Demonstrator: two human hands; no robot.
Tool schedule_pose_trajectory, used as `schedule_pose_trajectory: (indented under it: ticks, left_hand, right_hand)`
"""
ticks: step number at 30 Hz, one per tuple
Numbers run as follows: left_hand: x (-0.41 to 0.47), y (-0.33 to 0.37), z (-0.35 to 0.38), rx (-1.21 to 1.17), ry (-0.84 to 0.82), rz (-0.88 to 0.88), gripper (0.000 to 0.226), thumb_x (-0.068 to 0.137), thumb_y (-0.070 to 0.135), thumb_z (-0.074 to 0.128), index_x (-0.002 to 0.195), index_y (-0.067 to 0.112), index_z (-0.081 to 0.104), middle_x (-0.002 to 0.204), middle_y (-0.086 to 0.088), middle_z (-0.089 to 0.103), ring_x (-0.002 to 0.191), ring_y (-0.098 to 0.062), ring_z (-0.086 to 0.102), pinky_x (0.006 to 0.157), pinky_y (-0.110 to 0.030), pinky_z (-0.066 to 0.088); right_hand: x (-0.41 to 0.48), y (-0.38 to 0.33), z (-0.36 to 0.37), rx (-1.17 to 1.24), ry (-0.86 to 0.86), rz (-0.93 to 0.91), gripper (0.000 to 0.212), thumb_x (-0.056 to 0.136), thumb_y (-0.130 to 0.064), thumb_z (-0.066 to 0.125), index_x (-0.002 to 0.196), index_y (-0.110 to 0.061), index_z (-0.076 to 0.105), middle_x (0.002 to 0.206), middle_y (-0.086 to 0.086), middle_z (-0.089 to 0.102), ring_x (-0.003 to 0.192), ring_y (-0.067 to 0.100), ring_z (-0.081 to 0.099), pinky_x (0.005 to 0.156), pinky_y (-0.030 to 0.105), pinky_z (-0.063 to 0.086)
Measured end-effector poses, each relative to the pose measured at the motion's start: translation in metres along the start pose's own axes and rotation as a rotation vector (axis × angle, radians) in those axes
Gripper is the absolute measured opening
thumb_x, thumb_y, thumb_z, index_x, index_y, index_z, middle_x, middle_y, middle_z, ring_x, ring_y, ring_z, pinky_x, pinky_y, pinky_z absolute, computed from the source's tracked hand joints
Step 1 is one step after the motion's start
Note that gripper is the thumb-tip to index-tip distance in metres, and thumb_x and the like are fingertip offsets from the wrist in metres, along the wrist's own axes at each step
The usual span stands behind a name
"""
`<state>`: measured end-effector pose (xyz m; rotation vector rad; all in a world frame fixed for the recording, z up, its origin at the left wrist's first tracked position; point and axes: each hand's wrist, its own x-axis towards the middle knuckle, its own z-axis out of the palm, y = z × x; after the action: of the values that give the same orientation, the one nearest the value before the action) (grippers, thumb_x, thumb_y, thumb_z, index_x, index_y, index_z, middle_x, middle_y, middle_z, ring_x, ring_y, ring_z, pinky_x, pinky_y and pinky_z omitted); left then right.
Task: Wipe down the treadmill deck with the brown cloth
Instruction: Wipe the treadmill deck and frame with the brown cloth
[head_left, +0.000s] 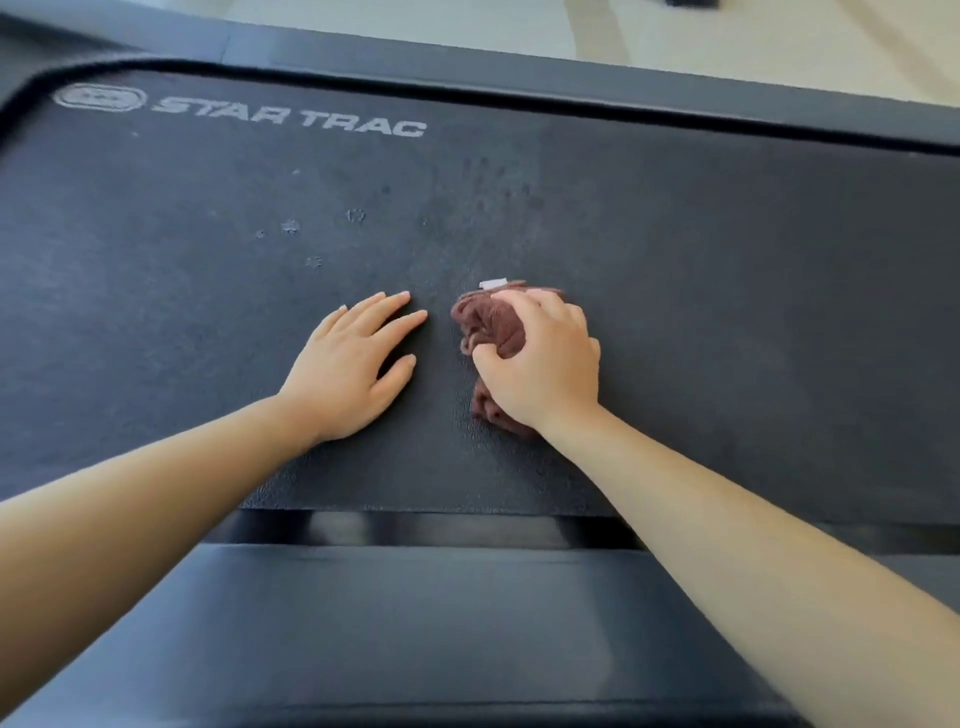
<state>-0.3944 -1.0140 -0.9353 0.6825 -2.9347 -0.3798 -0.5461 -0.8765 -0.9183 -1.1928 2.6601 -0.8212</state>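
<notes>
Here, the right hand (540, 364) grips the bunched brown cloth (491, 325) on the treadmill deck (727, 260); the left hand (353, 364) rests flat at nine o'clock; firm strokes toward the pale spots (291, 226) at eleven o'clock would serve best.

Noted deep reddish brown on brown cloth (493, 325), looped pile, small white tag (492, 283) at its far edge. Under cloth, treadmill deck (727, 260) charcoal black with fine pebbled grain. Far left of cloth, pale grey outlined lettering (291, 118) printed on deck. Between lettering and cloth, scattered whitish specks (291, 226). Beyond cloth, matte black side rail (623, 88), then cream floor (467, 26). Nearer than cloth, glossy black panel (415, 623).
</notes>
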Motion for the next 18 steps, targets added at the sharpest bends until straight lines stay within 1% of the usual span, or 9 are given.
schedule_pose_trajectory:
  ticks: [2,5,8,11,13,15,18]
  left_hand:
    - [0.0,0.001,-0.001,0.004,-0.009,0.003,0.05,0.096,0.034,0.039,0.145,0.024,0.034,0.155,0.0,0.024,0.144,-0.022,0.018,0.116,-0.041,0.011]
    - [-0.003,0.001,-0.002,-0.004,-0.011,-0.003,0.05,0.097,0.034,0.038,0.145,0.024,0.032,0.155,0.0,0.024,0.144,-0.022,0.017,0.116,-0.04,0.01]
    - [-0.004,0.002,-0.002,-0.005,-0.018,-0.012,0.05,0.097,0.033,0.038,0.145,0.024,0.031,0.156,0.0,0.022,0.144,-0.021,0.016,0.116,-0.04,0.009]
    - [-0.004,0.001,-0.001,-0.002,-0.003,-0.012,0.049,0.097,0.033,0.039,0.145,0.025,0.033,0.155,0.0,0.024,0.143,-0.022,0.018,0.116,-0.041,0.011]
    - [-0.003,0.001,-0.001,-0.005,0.014,-0.007,0.049,0.097,0.034,0.04,0.144,0.024,0.036,0.154,-0.001,0.027,0.142,-0.023,0.021,0.116,-0.042,0.015]
    - [-0.002,0.001,-0.002,-0.01,0.018,-0.004,0.052,0.093,0.039,0.037,0.143,0.022,0.038,0.153,-0.002,0.03,0.141,-0.024,0.024,0.115,-0.043,0.018]
    - [0.004,-0.005,-0.003,0.01,0.009,-0.013,0.06,0.088,0.046,0.032,0.144,0.025,0.035,0.153,0.0,0.028,0.141,-0.021,0.024,0.113,-0.043,0.016]
  right_hand:
    - [0.007,-0.003,0.003,-0.013,0.028,0.023,0.047,0.079,-0.043,0.057,0.125,-0.036,0.053,0.132,-0.008,0.048,0.121,0.021,0.038,0.089,0.039,0.034]
    - [-0.009,0.0,0.0,-0.015,-0.019,-0.043,0.051,0.078,-0.043,0.056,0.129,-0.033,0.051,0.134,-0.007,0.046,0.124,0.022,0.036,0.09,0.041,0.035]
    - [-0.044,0.008,-0.007,-0.025,-0.051,-0.12,0.054,0.074,-0.047,0.051,0.127,-0.034,0.051,0.135,-0.008,0.046,0.125,0.021,0.035,0.092,0.043,0.036]
    - [-0.059,0.008,-0.007,-0.036,-0.049,-0.127,0.056,0.072,-0.049,0.047,0.126,-0.035,0.052,0.136,-0.008,0.046,0.127,0.019,0.034,0.093,0.043,0.035]
    - [-0.049,0.005,-0.006,-0.038,-0.04,-0.113,0.054,0.072,-0.049,0.048,0.124,-0.036,0.053,0.133,-0.009,0.047,0.125,0.019,0.036,0.092,0.042,0.036]
    - [-0.033,0.002,-0.004,-0.031,-0.04,-0.104,0.05,0.073,-0.048,0.053,0.121,-0.037,0.054,0.13,-0.01,0.048,0.124,0.019,0.037,0.092,0.042,0.036]
    - [-0.001,0.0,0.003,-0.017,-0.034,-0.083,0.048,0.076,-0.046,0.058,0.123,-0.037,0.053,0.131,-0.01,0.048,0.124,0.019,0.037,0.092,0.041,0.034]
